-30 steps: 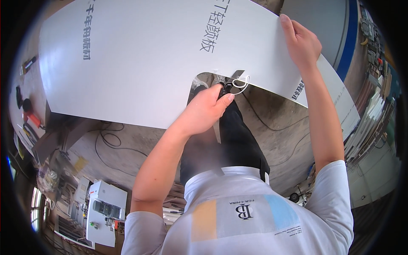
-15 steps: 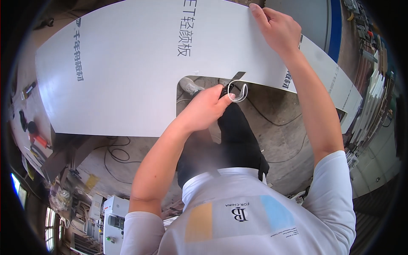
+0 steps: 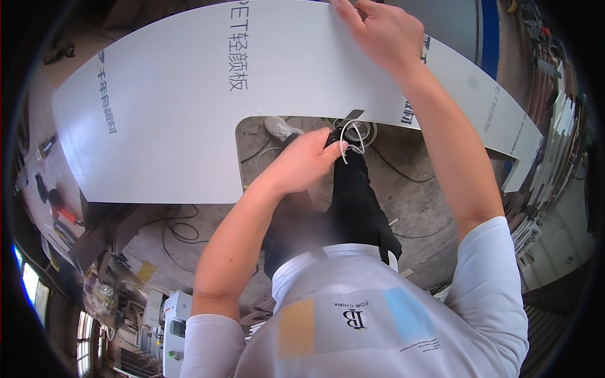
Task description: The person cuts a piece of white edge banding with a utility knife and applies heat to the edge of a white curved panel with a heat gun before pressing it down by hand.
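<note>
A large white panel (image 3: 164, 138) with dark printing lies across the space ahead of me, a rectangular cut-out in its near edge. My left hand (image 3: 305, 160) is closed around the black grip of a tool with a flat dark blade (image 3: 353, 116). That blade crosses the cut-out's far edge; its exact kind is hard to tell. Thin white curled strip (image 3: 353, 138) hangs beside the fingers in loops. My right hand (image 3: 384, 34) is closed at the panel's far edge, thumb along the top, some fingertips hidden.
Dark cables (image 3: 179, 236) run over the concrete floor below the panel. A red-and-black tool (image 3: 63, 208) lies at the left. Stacked boards and strips (image 3: 551, 145) line the right side. A white machine (image 3: 176, 337) stands at lower left.
The panel has shifted left in view, and my right hand has moved left with it. My left hand stays nearly in place. The white strip's curl has changed shape, with more loops showing.
</note>
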### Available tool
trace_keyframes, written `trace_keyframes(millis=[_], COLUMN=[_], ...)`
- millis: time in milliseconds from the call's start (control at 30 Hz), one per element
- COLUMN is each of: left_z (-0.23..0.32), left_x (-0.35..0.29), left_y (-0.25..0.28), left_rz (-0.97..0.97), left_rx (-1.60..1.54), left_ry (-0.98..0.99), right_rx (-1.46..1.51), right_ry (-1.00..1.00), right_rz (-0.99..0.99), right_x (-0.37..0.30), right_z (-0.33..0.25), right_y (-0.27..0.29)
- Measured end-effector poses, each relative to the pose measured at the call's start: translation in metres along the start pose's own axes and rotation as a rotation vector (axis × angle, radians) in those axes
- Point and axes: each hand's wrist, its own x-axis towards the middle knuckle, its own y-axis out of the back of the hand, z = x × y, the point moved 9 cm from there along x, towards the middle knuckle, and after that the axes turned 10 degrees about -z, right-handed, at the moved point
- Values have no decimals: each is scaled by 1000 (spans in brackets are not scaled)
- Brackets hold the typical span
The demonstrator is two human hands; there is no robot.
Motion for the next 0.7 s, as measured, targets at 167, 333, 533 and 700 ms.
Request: trace_keyframes(millis=[167, 333, 533, 700], left_z=[5, 9, 16, 21], left_x=[8, 20, 36, 50], left_y=[-7, -19, -33, -48], left_rz=[22, 16, -19, 21], left_rx=[40, 39, 60, 86], left_ry=[4, 3, 12, -26], right_rx=[-25, -33, -41, -10], right_ry=[25, 39, 24, 11], right_rz=[-5, 15, -26, -59], right_x=[1, 0, 2, 2], right_z=[-1, -1, 2, 4], right_y=[-1, 1, -2, -3])
